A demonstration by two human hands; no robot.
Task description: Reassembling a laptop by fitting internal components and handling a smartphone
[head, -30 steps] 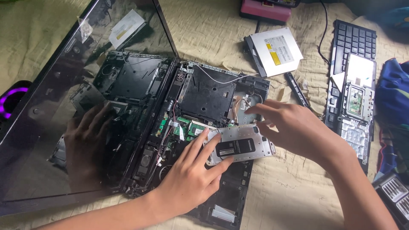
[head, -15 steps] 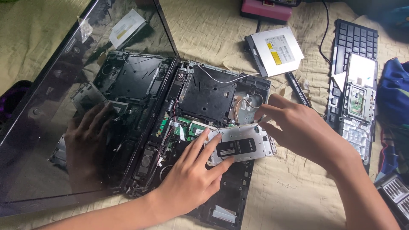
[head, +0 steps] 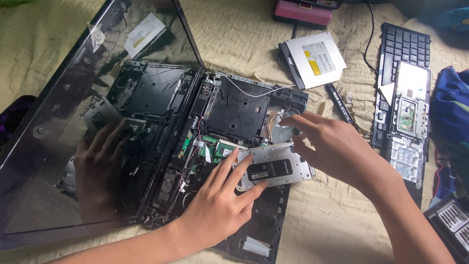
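An opened laptop base (head: 234, 107) lies on a quilted cloth, its boards and wires bare. A silver hard drive (head: 276, 166) with a black label rests tilted on the base's right part. My left hand (head: 220, 205) presses its fingers on the drive's left edge. My right hand (head: 337, 146) grips the drive's right end, its index finger stretched toward the metal bay (head: 282, 128) behind it. The laptop's dark screen (head: 88, 122) stands open at the left and mirrors my left hand.
A white optical drive (head: 315, 58) lies at the back. A detached keyboard and palm-rest panel (head: 403, 102) lie at the right, beside blue fabric (head: 452, 112). A pink object (head: 303, 12) sits at the top edge. A black strip (head: 340, 102) lies next to the base.
The hard drive has shifted slightly to the right and tilted under both hands. My right hand's fingers moved along its far end. The purple glow at the left edge has gone dark.
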